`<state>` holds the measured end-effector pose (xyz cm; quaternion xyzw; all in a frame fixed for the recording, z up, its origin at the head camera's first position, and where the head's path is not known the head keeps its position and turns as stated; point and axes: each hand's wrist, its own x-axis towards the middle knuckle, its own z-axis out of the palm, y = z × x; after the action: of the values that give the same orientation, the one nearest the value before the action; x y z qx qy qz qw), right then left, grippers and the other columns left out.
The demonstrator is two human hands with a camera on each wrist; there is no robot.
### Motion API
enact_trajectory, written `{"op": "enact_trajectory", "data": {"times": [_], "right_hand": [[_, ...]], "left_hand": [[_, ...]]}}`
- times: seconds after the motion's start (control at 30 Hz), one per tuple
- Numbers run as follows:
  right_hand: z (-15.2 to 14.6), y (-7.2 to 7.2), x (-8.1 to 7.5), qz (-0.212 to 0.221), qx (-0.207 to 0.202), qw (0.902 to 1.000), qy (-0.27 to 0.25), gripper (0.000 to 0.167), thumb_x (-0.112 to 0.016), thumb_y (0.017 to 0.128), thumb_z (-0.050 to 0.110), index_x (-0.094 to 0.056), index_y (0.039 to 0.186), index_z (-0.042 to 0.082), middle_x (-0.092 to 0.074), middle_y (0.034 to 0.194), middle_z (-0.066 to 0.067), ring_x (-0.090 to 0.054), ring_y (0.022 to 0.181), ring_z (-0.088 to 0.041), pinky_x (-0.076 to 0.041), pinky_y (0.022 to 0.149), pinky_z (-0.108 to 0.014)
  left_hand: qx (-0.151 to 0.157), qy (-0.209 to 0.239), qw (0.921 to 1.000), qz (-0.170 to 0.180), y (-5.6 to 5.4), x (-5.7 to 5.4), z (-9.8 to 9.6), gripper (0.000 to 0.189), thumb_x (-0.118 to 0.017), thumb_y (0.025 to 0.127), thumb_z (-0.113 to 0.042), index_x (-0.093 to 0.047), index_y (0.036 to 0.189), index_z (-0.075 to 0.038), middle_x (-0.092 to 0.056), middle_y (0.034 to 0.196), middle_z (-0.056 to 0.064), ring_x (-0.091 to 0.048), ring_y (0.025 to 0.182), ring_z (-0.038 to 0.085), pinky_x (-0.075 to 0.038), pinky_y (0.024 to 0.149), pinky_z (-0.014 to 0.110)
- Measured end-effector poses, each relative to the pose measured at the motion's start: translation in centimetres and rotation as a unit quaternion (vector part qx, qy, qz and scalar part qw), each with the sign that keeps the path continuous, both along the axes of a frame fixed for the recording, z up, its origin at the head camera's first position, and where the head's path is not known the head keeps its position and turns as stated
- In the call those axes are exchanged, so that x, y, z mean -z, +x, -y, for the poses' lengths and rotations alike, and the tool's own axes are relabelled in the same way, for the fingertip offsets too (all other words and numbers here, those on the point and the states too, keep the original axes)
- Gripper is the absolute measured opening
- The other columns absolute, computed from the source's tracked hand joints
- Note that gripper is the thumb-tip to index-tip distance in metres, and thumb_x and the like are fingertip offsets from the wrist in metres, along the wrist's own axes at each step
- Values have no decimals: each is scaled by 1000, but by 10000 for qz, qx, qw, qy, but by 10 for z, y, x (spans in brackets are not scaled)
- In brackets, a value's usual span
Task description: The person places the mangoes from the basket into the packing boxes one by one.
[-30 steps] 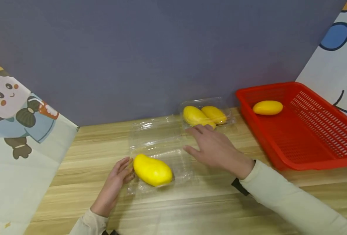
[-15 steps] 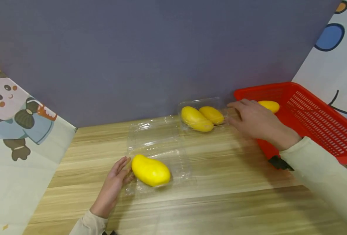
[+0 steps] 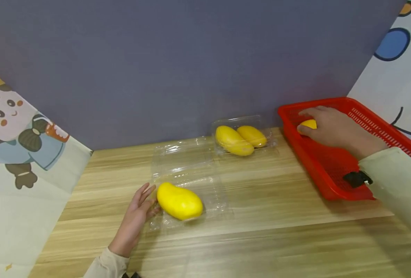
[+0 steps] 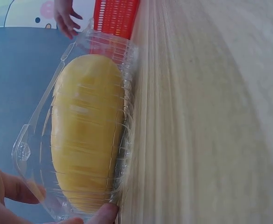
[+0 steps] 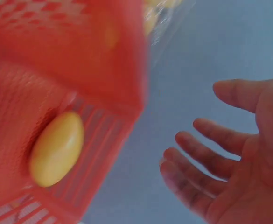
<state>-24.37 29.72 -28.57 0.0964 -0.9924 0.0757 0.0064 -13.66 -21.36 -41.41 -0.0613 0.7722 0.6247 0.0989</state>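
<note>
A yellow mango (image 3: 179, 201) lies in the near half of a clear plastic clamshell box (image 3: 209, 193), whose lid is folded back behind it. My left hand (image 3: 136, 212) is at the box's left end. In the left wrist view its fingertips (image 4: 106, 213) touch the plastic beside the mango (image 4: 87, 130). Over the red basket (image 3: 316, 170), my right hand (image 3: 337, 127) reaches above another mango (image 3: 309, 124), partly covering it. The right wrist view shows that hand (image 5: 229, 158) with fingers spread and nothing in them, apart from the mango (image 5: 57, 149) in the basket.
A second clear box (image 3: 271, 139) holding two mangoes (image 3: 233, 141) stands against the grey back wall (image 3: 157, 69), left of the basket. Printed side panels (image 3: 28, 154) border the wooden table (image 3: 261, 239).
My right hand has moved right from the closed-looking back box, past the basket's rim, to above the mango inside. My left hand stays at the near box.
</note>
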Motion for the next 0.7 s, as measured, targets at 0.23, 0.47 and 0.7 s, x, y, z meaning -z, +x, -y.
{"op": "enact_trajectory", "data": {"times": [0.23,0.47,0.7], "right_hand": [[-29,-16,17,122,43,9998,155,57,-58,96,29,-47,141,-4,-47,138,-35,-42,124,-53,-35,105,-72],[-52,-32,42,158,43,9998,119,57,-64,91,24,-49,135,-9,-50,129,-38,-46,115,-54,-39,100,-70],[-71,-40,58,633,373,9973,46,66,-61,94,32,-39,141,-10,-37,136,-41,-35,121,-59,-34,101,-75]], "left_hand": [[43,-65,10000,-29,0,-1,0,61,-32,105,-8,-8,161,-16,-18,167,9,-36,145,38,-52,105,34],[43,-1,10000,-81,2,-1,0,61,-33,105,-8,-9,161,-16,-18,167,9,-36,145,39,-52,106,36],[7,3,10000,-39,5,-2,-1,61,-33,105,-7,-11,161,-17,-19,167,8,-38,144,39,-51,106,36]]}}
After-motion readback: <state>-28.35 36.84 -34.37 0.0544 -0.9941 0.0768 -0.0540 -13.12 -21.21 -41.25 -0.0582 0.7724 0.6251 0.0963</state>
